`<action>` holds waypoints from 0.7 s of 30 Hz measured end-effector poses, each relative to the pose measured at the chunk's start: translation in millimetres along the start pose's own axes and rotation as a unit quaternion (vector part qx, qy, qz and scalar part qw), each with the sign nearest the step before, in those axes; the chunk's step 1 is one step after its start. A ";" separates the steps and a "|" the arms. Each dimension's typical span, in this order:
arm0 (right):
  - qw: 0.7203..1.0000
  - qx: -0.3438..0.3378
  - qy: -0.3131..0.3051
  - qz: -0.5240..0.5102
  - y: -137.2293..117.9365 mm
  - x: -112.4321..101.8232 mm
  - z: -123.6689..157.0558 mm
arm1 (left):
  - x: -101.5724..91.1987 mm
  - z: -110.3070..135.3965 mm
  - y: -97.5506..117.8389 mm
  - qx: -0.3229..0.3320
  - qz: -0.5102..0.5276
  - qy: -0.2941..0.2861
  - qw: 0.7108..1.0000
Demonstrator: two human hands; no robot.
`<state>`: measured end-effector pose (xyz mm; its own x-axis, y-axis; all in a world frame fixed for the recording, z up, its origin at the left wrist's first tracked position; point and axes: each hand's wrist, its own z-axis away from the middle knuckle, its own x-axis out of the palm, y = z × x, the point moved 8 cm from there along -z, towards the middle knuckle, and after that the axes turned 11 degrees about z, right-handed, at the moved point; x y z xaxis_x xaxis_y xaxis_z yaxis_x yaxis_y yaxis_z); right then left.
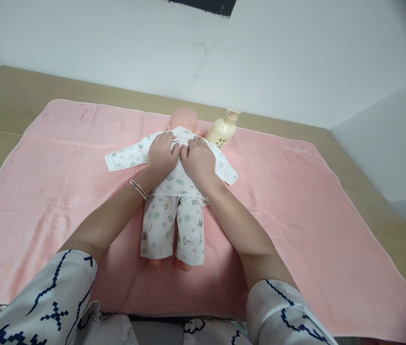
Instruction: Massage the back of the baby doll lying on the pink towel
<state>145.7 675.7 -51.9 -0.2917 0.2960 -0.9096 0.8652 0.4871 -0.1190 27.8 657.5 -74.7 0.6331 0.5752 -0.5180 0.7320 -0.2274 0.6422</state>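
A baby doll (184,119) lies stretched out on a pink blanket, its head toward the wall. It wears a white printed top (181,184) and matching trousers (159,225), and its feet poke out of the trouser legs. My left hand (163,152) and my right hand (199,158) rest side by side on the chest area. Their fingers are curled into the top, and the cloth bunches up between the two thumbs. Both sleeves spread outward with no doll hands showing. Whether the doll lies face up or face down I cannot tell.
Just right of the doll's head stands a cream pump bottle (222,129). The pink blanket (296,206) covers much of the wooden table (9,96). A white wall (117,48) rises behind the table's far edge.
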 end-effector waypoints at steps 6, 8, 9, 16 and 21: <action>0.994 -0.035 -0.092 -0.041 11.2 22.9 -15.3 | 12.9 -5.5 -10.3 -0.008 -0.008 -0.060 0.998; 0.994 -0.051 -0.094 -0.040 12.9 24.7 -18.8 | 12.3 -6.0 -8.4 0.007 -0.006 -0.055 0.998; 0.994 -0.057 -0.091 -0.035 12.3 24.0 -19.0 | 11.1 -5.8 -6.6 0.016 -0.003 -0.049 0.999; 0.996 -0.060 -0.032 0.051 -11.5 -0.9 0.8 | -4.5 2.4 9.2 0.049 -0.017 0.024 0.998; 0.999 -0.027 -0.038 0.028 -7.1 -3.2 0.0 | -7.6 4.5 4.6 -0.004 -0.013 0.039 0.999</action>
<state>140.6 671.3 -48.1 -0.2099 0.2614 -0.9421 0.8551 0.5163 -0.0472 27.5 648.5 -70.4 0.5917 0.6400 -0.4902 0.7464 -0.2052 0.6331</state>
